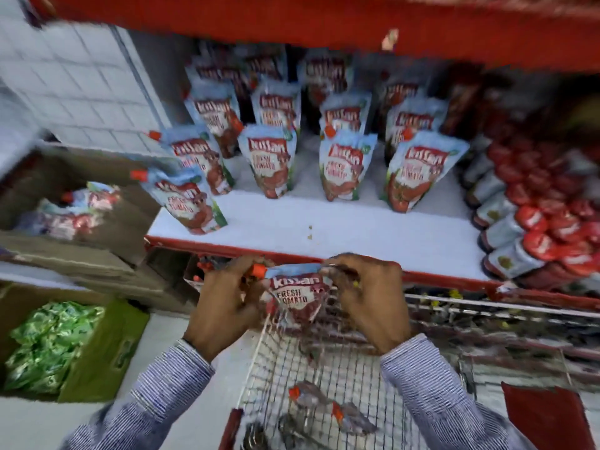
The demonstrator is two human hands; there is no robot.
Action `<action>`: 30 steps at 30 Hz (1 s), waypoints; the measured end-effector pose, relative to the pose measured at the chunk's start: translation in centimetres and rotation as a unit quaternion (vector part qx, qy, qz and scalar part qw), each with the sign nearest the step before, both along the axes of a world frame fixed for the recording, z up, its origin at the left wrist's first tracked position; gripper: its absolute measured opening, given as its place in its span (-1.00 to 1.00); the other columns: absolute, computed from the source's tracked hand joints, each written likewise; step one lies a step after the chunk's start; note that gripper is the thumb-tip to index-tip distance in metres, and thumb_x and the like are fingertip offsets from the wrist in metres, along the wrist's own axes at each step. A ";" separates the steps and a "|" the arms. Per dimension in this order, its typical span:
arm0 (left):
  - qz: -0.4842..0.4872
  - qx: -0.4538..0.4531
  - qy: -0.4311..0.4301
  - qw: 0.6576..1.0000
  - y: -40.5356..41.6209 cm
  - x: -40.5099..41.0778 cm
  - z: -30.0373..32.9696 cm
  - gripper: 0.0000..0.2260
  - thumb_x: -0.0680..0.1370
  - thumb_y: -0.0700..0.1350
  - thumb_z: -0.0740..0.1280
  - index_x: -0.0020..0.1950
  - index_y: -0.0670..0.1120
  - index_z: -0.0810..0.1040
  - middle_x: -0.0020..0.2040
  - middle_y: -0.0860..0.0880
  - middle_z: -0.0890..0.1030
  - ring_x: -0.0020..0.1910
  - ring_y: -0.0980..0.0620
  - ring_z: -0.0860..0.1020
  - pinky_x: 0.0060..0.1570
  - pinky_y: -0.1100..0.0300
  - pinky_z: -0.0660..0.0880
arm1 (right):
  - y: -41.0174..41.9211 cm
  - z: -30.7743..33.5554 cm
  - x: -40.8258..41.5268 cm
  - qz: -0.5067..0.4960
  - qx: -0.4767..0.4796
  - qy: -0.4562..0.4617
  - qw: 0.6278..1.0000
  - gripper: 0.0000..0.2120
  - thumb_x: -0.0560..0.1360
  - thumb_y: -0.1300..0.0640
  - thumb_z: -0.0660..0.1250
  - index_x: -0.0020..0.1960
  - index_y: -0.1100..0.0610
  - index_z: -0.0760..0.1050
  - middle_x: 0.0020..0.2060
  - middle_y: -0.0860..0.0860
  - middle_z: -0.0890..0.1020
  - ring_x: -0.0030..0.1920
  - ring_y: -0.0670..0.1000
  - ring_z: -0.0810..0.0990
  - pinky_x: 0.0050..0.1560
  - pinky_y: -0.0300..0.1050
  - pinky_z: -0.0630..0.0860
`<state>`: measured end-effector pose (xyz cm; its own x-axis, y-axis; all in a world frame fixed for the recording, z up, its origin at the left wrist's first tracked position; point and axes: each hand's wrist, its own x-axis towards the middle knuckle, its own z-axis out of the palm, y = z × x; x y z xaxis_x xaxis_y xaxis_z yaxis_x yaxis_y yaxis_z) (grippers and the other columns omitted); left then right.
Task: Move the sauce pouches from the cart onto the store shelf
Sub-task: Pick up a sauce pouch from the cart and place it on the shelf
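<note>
A tomato sauce pouch (297, 292) with an orange cap hangs upright between my two hands, just below the shelf's red front lip. My left hand (224, 303) pinches its capped top corner and my right hand (370, 300) grips its other top corner. Below them is the wire cart (324, 368), with two more pouches (331, 409) lying on its bottom. Several matching pouches (271, 160) stand in rows on the white store shelf (341, 228), the nearest one (186, 198) at its front left corner.
Red-capped sauce bottles (532, 222) lie stacked at the shelf's right end. A red shelf (324, 24) overhangs above. To the left, a cardboard box (74, 206) holds more pouches, and a green box (58, 345) holds green packets. A red flap (548, 417) sits on the cart's right.
</note>
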<state>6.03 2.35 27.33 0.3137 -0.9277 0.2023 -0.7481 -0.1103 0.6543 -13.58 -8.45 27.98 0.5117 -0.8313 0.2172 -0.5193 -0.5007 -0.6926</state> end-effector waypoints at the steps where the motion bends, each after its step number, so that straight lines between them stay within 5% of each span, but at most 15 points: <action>1: 0.007 -0.018 -0.012 1.000 -0.3 0.7 1.7 -0.78 0.45 -0.25 0.39 0.05 -0.05 0.56 -0.34 0.18 0.57 -0.29 0.22 0.57 -0.28 0.54 0.38 | -0.4 1.3 0.8 -0.004 -0.010 -0.015 1.000 -0.94 0.48 0.10 0.42 -0.08 -0.01 0.66 -0.19 -0.24 0.67 -0.24 -0.31 0.57 -0.11 -0.67 0.30; 4: 0.022 -0.049 -0.051 0.997 -1.7 3.4 5.8 -0.75 0.41 -0.26 0.45 0.03 -0.05 0.58 -0.43 0.19 0.49 -0.43 0.26 0.46 -0.29 0.53 0.30 | -1.5 4.7 3.5 -0.013 -0.032 -0.061 0.998 -0.96 0.45 0.09 0.45 -0.12 -0.01 0.67 -0.22 -0.14 0.73 -0.25 -0.21 0.63 -0.12 -0.47 0.47; 6: 0.021 -0.049 -0.077 0.996 -2.8 5.1 7.4 -0.75 0.39 -0.25 0.46 0.00 -0.01 0.57 -0.31 0.10 0.59 -0.45 0.23 0.42 -0.30 0.28 0.36 | -2.2 5.9 5.2 -0.018 -0.038 -0.079 0.996 -0.96 0.44 0.10 0.46 -0.11 0.01 0.68 -0.22 -0.10 0.74 -0.24 -0.20 0.64 -0.10 -0.33 0.56; 8: 0.014 -0.048 -0.090 0.995 -4.1 6.8 8.3 -0.78 0.39 -0.29 0.44 -0.03 -0.05 0.59 -0.31 0.06 0.59 -0.45 0.10 0.44 -0.30 0.19 0.36 | -3.0 6.5 6.9 -0.023 -0.041 -0.093 0.995 -0.95 0.43 0.13 0.46 -0.11 0.04 0.69 -0.22 -0.05 0.75 -0.25 -0.19 0.64 -0.14 -0.43 0.52; 10: 0.026 -0.031 -0.112 0.993 -5.7 8.1 8.9 -0.79 0.38 -0.30 0.43 -0.04 -0.07 0.62 -0.34 0.07 0.60 -0.36 -0.06 0.53 -0.27 0.15 0.43 | -3.8 6.6 8.4 -0.029 -0.047 -0.097 0.994 -0.95 0.43 0.15 0.46 -0.11 0.08 0.69 -0.23 0.00 0.75 -0.28 -0.16 0.63 -0.15 -0.43 0.53; 13: 0.050 0.009 -0.130 0.990 -7.9 9.3 9.0 -0.80 0.41 -0.27 0.43 0.01 -0.09 0.64 -0.08 -0.12 0.72 -0.10 -0.17 0.62 -0.05 0.03 0.58 | -5.3 6.1 10.4 -0.037 -0.043 -0.092 0.994 -0.92 0.44 0.14 0.45 -0.11 0.12 0.69 -0.22 0.03 0.75 -0.26 -0.07 0.67 -0.09 -0.12 0.63; 22: 0.066 0.071 -0.158 0.983 -12.0 11.7 6.2 -0.88 0.41 -0.25 0.42 -0.06 -0.13 0.66 -0.12 -0.21 0.70 -0.12 -0.23 0.62 -0.12 -0.10 0.64 | -8.1 3.4 13.7 -0.052 -0.014 -0.056 0.997 -0.92 0.43 0.19 0.45 -0.09 0.15 0.69 -0.23 0.09 0.75 -0.26 0.00 0.66 -0.11 -0.09 0.62; 30: 0.034 0.073 -0.169 0.982 -11.4 10.9 6.8 -0.64 0.41 -0.26 0.47 0.19 -0.12 0.57 0.14 -0.22 0.66 0.08 -0.28 0.60 0.07 -0.15 0.60 | -8.8 4.0 12.6 -0.021 0.050 -0.039 0.998 -0.74 0.42 0.28 0.43 0.11 0.15 0.60 -0.07 0.10 0.72 -0.13 0.01 0.67 0.02 -0.17 0.60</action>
